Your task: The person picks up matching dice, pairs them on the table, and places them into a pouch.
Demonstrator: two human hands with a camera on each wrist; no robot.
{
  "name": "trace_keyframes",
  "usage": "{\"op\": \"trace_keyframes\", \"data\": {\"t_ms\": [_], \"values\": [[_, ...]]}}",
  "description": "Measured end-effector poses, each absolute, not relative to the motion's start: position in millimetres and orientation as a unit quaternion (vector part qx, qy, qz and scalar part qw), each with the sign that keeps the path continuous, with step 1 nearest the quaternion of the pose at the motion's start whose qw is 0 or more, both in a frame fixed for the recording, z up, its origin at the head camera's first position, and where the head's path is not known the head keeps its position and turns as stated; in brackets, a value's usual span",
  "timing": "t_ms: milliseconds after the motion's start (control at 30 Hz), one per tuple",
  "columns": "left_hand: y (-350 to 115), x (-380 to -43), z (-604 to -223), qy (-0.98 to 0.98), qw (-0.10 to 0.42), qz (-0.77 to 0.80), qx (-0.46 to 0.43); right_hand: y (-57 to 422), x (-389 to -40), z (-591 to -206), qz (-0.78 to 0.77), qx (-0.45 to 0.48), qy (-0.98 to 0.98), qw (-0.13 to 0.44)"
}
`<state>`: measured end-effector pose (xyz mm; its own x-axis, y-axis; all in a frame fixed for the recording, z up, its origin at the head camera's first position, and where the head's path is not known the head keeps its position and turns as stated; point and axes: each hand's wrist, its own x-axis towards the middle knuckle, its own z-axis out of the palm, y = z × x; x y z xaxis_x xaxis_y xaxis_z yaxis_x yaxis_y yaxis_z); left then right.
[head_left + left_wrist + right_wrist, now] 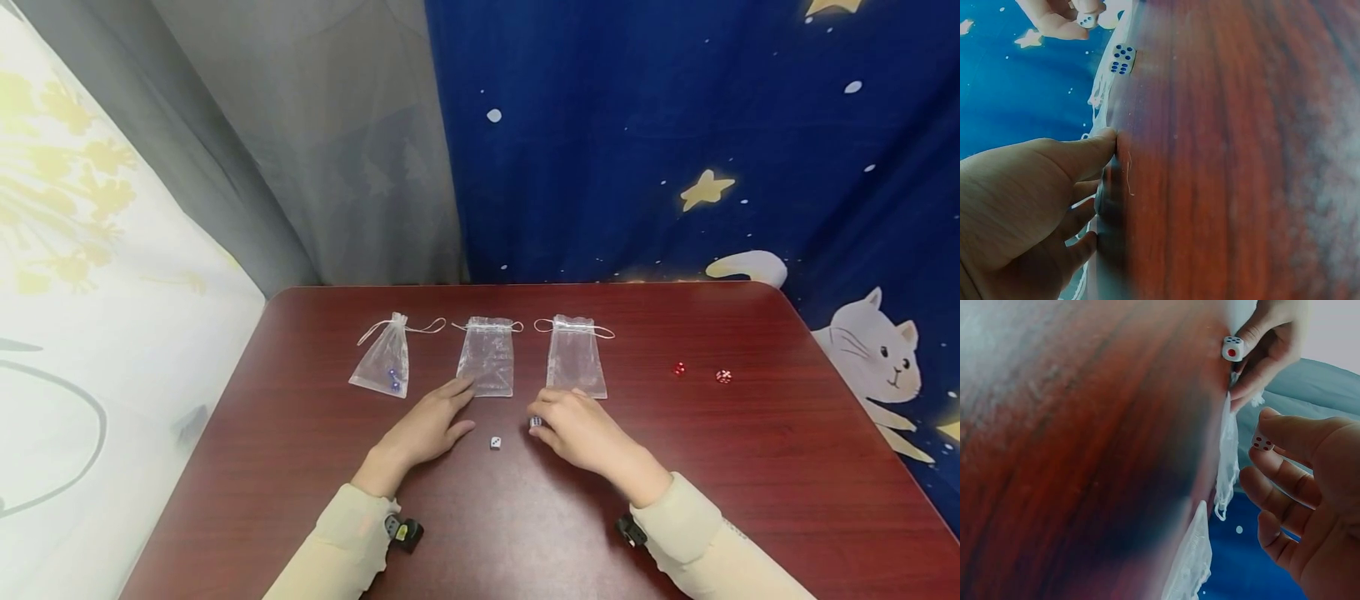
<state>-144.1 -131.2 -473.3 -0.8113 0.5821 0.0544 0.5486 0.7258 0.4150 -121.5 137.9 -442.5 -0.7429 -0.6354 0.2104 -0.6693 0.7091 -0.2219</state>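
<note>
My right hand (579,431) pinches a white die (1262,442) between thumb and forefinger, just in front of the right-hand mesh drawstring bag (576,360). Another white die (495,443) lies on the table between the two hands. My left hand (426,427) rests with its fingers relaxed and no object in it; its fingertips overlap the lower left corner of the middle mesh bag (487,358). Both of these bags lie flat. Farther left, a third mesh bag (378,360), gathered at its neck, has small blue dice (393,383) inside.
Two red dice, one darker (679,368) and one with white spots (723,377), lie on the right side of the reddish-brown table (750,467). A grey curtain (322,150) and a blue starry curtain (600,167) hang behind the far edge.
</note>
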Motion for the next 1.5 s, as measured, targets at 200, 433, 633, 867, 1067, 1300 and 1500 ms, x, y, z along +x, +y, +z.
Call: {"op": "trace_keyframes", "data": {"t_ms": [200,433,633,867,1067,1300,1500], "values": [[-130.6,-143.7,-471.8,0.929,0.043,0.21,0.302,135.5,-121.0,-451.4,0.122,0.362,-0.923,0.046],[-129.9,-144.5,-471.5,0.929,0.039,0.208,0.303,133.7,-119.9,-455.3,0.109,0.376,-0.919,0.042],[-129.8,-144.2,-471.4,0.928,0.034,0.205,0.308,133.9,-120.0,-456.3,0.1,0.378,-0.92,0.04],[-129.5,-142.9,-470.5,0.93,0.038,0.198,0.308,134.5,-120.0,-459.5,0.102,0.374,-0.921,0.034],[-129.5,-143.0,-466.5,0.927,0.046,0.226,0.295,135.7,-118.2,-460.6,0.129,0.363,-0.922,0.04],[-129.7,-156.1,-457.7,0.925,-0.019,0.259,0.277,135.1,-117.1,-455.8,0.152,0.349,-0.923,0.053],[-128.2,-174.3,-445.6,0.932,-0.046,0.249,0.26,132.9,-113.8,-450.5,0.17,0.351,-0.919,0.055]]}}
